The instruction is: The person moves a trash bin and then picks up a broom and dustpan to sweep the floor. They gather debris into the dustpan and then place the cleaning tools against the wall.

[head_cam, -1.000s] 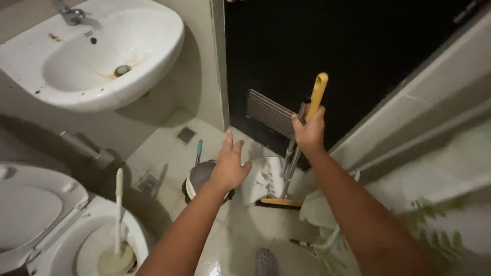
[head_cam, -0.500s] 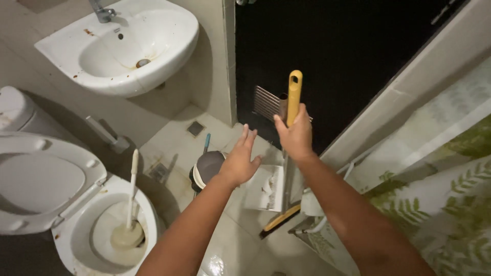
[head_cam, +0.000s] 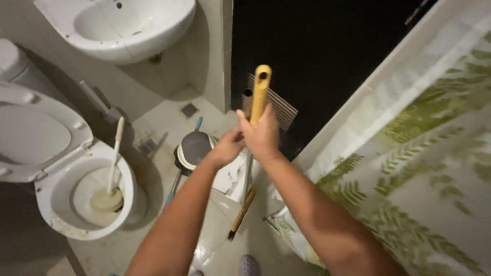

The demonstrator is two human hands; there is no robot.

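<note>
The left hand (head_cam: 227, 148), which was spread open in the air a moment ago, is now closing in beside the right hand (head_cam: 262, 134) on the yellow plastic handle of the long floor scrubber (head_cam: 260, 94). Both are clenching it upright over the pale tiled floor (head_cam: 163, 122), its brush head (head_cam: 240, 213) hanging near the white plastic bucket (head_cam: 230, 179).

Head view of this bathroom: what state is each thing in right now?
Toilet lid: up.
Toilet bowl: open, brush inside.
Toilet brush: standing in the bowl, tilted.
Yellow-handled mop: upright, gripped.
Right hand: closed on the handle.
Left hand: on the shaft.
Sink: dry-looking, stained.
</note>
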